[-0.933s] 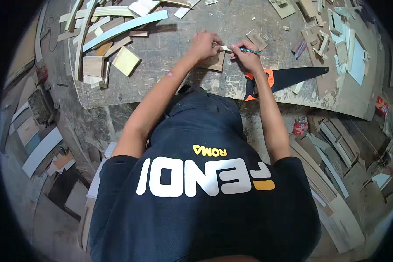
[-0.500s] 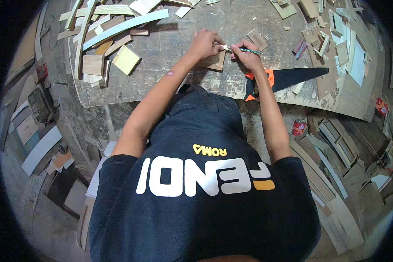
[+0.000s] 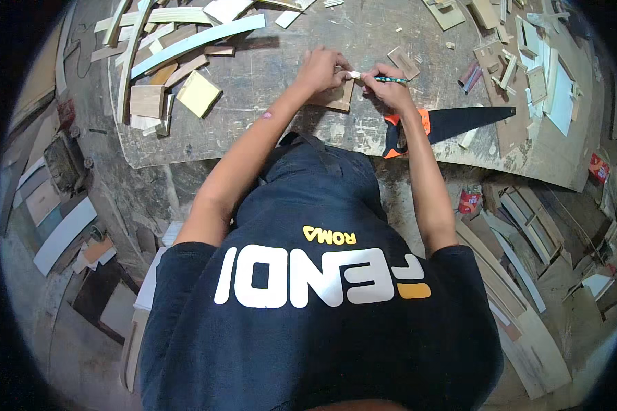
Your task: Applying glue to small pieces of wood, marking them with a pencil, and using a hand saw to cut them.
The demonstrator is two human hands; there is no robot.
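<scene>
My left hand [image 3: 321, 72], fingers curled, grips a small pale wood piece [image 3: 352, 75] above a square wooden board [image 3: 334, 101] lying on the worn workbench [image 3: 267, 82]. My right hand [image 3: 383, 88] pinches a dark green patterned pencil [image 3: 395, 79], its front end at the pale piece. Just below that hand, partly behind my forearm, lies a handsaw [image 3: 469, 120] with a black blade and an orange and black handle. A loose wooden offcut [image 3: 404, 61] rests beyond my right hand.
Piled wood strips [image 3: 197, 42] and a yellow square piece [image 3: 198, 94] lie left. Offcuts [image 3: 538, 82] and reddish tubes [image 3: 470, 77] sit right. Below the bench are stacked boards [image 3: 528, 219], red packages [image 3: 469, 200] and scattered scraps [image 3: 65, 240].
My hands hold the same pencil and pale piece in almost the same place. Only very slight shifts of my right fingers and the pencil show.
</scene>
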